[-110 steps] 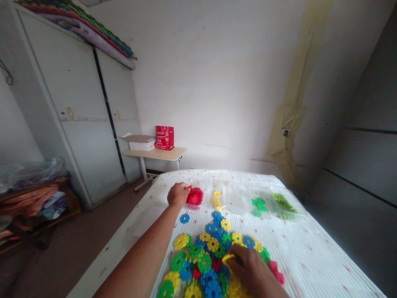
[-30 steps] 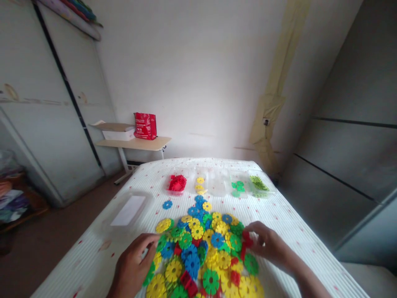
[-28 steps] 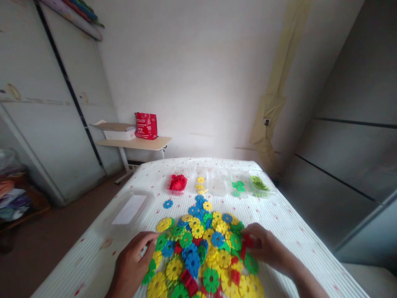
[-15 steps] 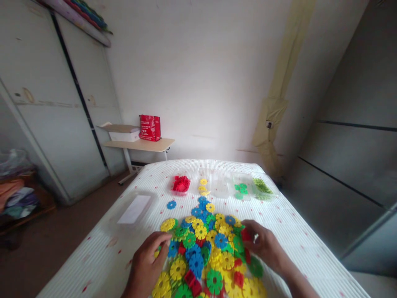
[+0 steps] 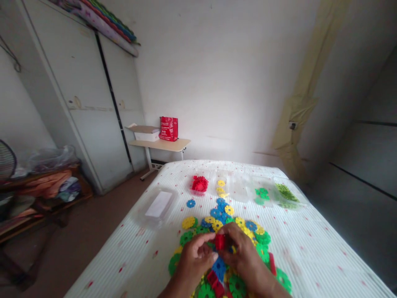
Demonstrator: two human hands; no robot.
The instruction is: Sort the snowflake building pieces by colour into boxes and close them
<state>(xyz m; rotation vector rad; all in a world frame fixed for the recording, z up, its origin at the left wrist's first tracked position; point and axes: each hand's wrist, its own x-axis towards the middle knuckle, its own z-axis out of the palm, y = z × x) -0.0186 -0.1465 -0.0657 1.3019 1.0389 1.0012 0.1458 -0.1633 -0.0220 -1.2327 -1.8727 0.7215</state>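
Note:
My right hand (image 5: 243, 256) is closed on a red plastic block (image 5: 220, 241), with the fingers on its right side. Beside it, my left hand (image 5: 197, 256) has its fingers curled and its thumb apart, the index fingertip close to the block's left edge; whether it touches cannot be seen. Both hands are above a pile of notched plastic discs: yellow ones (image 5: 188, 222), green ones (image 5: 237, 285) and blue ones (image 5: 218, 268). More red blocks (image 5: 215, 283) lie in the pile below the hands. Part of the pile is hidden by my hands.
Behind the pile stand clear containers with red pieces (image 5: 199, 184), yellow discs (image 5: 221, 183), green pieces (image 5: 262, 193) and light-green pieces (image 5: 287, 193). A clear tray with a white card (image 5: 159, 204) lies at left. A side table (image 5: 164, 145) carries a red bag (image 5: 169, 128).
My right hand has moved left from the pile's right side, bringing a red block to the middle. The left hand has come in beside it. The view has turned left.

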